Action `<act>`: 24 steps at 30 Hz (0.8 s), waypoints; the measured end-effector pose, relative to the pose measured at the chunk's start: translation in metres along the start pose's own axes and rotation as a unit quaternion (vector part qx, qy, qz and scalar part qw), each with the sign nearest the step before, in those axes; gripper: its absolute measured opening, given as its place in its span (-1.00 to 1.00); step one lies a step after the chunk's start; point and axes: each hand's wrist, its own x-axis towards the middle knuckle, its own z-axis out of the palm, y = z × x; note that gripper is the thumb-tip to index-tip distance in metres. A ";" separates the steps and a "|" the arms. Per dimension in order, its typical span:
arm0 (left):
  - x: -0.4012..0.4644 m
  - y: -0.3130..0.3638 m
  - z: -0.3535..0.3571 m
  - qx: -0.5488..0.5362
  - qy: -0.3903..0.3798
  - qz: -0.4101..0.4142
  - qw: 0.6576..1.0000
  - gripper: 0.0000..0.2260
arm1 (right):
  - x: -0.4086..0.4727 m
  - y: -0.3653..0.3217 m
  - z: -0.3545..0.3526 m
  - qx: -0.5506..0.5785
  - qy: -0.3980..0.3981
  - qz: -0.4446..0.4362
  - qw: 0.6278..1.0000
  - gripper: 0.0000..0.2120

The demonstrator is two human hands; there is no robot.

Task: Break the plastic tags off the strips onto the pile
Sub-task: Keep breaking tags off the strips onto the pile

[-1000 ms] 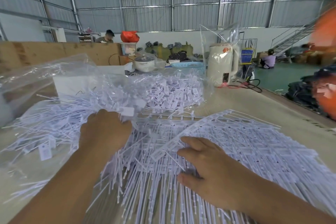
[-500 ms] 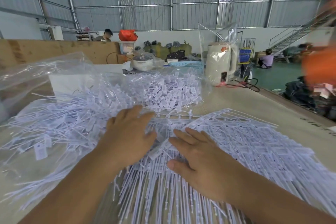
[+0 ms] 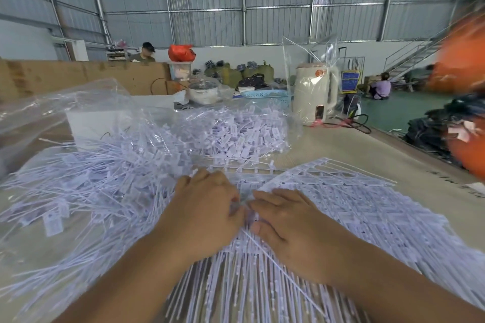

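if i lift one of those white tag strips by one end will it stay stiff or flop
Probably flop: the strips are thin white plastic with long, slender tails. Likely very light, since they lie fanned in loose layers. Both hands, left hand and right hand, work one together.

white plastic strips [image 3: 341,207], glossy clear bag [image 3: 65,102]

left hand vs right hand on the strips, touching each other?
Cannot tell. In the head view the left hand and right hand both rest on the strips, fingertips nearly meeting, but motion blur hides any contact or gap.
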 end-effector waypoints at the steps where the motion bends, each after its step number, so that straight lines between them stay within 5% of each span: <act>1: -0.001 0.002 0.002 0.015 -0.037 0.000 0.999 -0.71 | 0.000 0.001 0.001 0.001 -0.005 0.002 1.000 -0.57; 10: -0.001 0.007 0.006 -0.026 -0.030 -0.073 0.997 -0.83 | -0.002 0.002 -0.005 -0.004 0.014 -0.017 1.000 -0.65; 17: -0.004 0.019 -0.011 -0.212 0.026 -0.072 0.974 -0.87 | -0.003 0.013 -0.012 0.006 0.059 -0.002 0.998 -0.45; 24: -0.002 0.013 -0.025 -0.493 -0.026 -0.074 0.867 -0.81 | -0.004 0.024 -0.025 0.056 0.097 -0.001 0.994 -0.28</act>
